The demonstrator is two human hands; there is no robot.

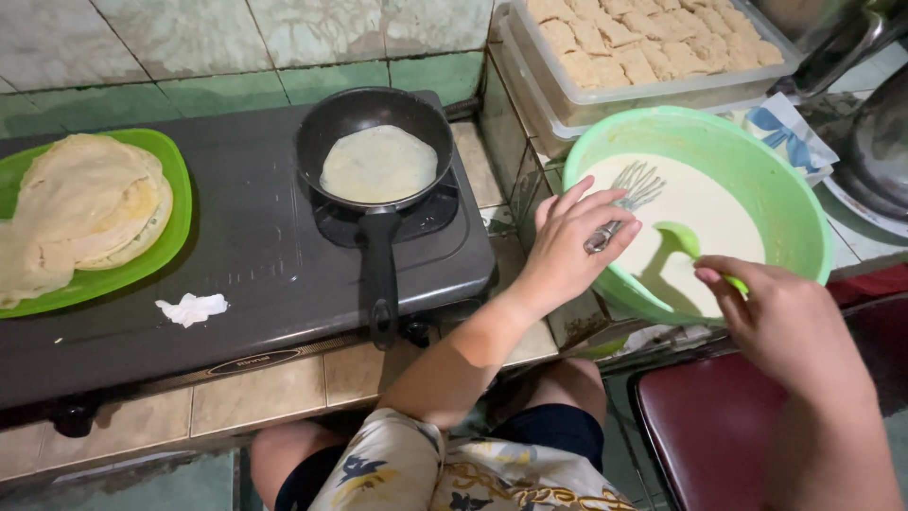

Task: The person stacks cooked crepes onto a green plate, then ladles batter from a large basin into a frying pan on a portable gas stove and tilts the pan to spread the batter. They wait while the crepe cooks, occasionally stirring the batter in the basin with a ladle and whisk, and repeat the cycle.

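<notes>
Left hand point(567, 248): fingers clamped on whisk point(626, 197), steadying it inside green bowl point(785, 194).
Right hand point(771, 317): fingers closed round green ladle point(689, 244), dipping into bowl's batter point(705, 213).

Behind the green bowl point(794, 199) sits one package — a flat white packet point(780, 132) with a blue printed bow — partly hidden.

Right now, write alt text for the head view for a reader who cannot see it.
A person's left hand holds a metal whisk and the right hand a green ladle over a green bowl of pale batter. Left of it, a thin crepe lies in a black pan on a stove, beside a green plate of stacked crepes.
</notes>
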